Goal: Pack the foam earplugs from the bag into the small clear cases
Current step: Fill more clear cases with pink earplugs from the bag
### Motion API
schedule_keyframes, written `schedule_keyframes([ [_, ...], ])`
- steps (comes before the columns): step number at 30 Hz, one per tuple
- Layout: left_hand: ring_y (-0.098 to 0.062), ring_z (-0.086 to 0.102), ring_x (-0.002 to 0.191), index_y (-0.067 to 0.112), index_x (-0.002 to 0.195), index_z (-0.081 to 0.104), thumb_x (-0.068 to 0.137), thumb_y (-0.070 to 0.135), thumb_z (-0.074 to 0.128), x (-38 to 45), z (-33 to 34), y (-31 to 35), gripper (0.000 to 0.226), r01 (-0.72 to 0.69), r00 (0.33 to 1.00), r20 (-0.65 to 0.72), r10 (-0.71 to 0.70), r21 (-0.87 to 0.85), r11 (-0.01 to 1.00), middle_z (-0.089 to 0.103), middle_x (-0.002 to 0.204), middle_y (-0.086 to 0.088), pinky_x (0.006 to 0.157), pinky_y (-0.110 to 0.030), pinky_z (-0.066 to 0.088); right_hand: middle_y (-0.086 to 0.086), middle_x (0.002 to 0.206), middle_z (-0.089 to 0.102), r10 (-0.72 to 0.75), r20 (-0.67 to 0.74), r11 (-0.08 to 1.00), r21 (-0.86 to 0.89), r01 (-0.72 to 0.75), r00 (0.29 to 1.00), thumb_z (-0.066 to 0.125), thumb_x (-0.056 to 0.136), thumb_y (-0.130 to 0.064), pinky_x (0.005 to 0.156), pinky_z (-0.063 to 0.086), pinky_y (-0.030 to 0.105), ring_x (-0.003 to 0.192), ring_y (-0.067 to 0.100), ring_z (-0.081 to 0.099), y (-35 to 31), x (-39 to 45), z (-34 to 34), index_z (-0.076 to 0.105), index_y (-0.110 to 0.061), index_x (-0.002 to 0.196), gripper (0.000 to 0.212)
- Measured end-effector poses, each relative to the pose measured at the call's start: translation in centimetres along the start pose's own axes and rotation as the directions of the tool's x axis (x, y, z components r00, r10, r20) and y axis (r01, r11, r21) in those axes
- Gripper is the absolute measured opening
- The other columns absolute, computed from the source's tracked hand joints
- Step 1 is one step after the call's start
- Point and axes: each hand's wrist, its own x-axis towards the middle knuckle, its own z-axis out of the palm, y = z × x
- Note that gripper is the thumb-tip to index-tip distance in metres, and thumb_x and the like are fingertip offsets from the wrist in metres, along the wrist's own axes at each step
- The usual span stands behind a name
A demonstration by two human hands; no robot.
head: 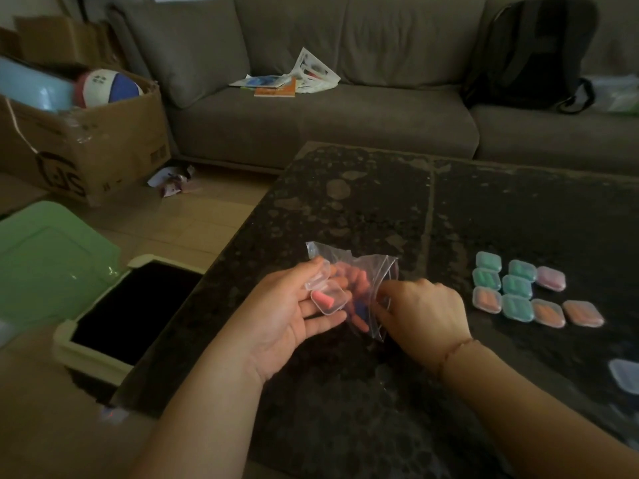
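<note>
The grey sofa [328,108] fills the far side of the room beyond your dark speckled worktop [380,209], with a black backpack [529,57] leaning on its right seat and loose papers [294,79] on its middle cushion. Left of the worktop, a cardboard box [79,146] stands on the floor with a ball [109,88] in it, and nearer to you lies a green lid [45,261] beside an open bin [128,305] that sits against the worktop's left edge.

Over the worktop's near middle you hold the clear zip bag [363,288] between both hands; pink-orange foam earplugs [356,281] and something blue show through its plastic. Your left hand [290,312] lies palm up, its fingers curled under an open small clear case [328,297] with one pink earplug [323,300] inside and its lid tipped up. Your right hand [422,312] pinches the bag's mouth, fingertips tucked into the plastic; what they hold inside is hidden.

Toward the worktop's right side, well apart from the bag, sits a cluster of closed filled cases [525,292], some green, some orange, one pink. At the right edge, nearer you, another clear case [626,375] is partly cut off.
</note>
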Motion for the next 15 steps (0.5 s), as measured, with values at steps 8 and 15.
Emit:
schedule_keyframes([
  [8, -0.016, 0.077, 0.096, 0.012, 0.107, 0.075, 0.103, 0.032, 0.050, -0.2, 0.4, 0.0, 0.032, -0.012, 1.000, 0.019, 0.012, -0.004, 1.000, 0.080, 0.102, -0.004, 0.090, -0.039, 0.057, -0.013, 0.071, 0.060, -0.093, -0.017, 0.989, 0.116, 0.094, 0.996, 0.040, 0.089, -0.060, 0.062, 0.054, 0.019, 0.064, -0.002, 0.059, 2.2, -2.3, -1.3, 0.062, -0.035, 0.086, 0.033],
  [15, -0.022, 0.076, 0.100, 0.007, 0.121, 0.068, 0.102, 0.032, 0.054, -0.5, 1.7, 0.0, 0.034, -0.031, 0.996, 0.089, 0.031, -0.006, 1.000, 0.077, 0.112, -0.011, 0.086, -0.037, 0.061, -0.001, 0.075, 0.067, 0.122, 0.054, 0.727, 0.675, -0.126, 0.991, 0.069, 0.084, -0.023, 0.058, 0.053, 0.017, 0.066, 0.005, 0.066, 2.8, -5.1, -4.4, 0.063, -0.024, 0.081, 0.007],
])
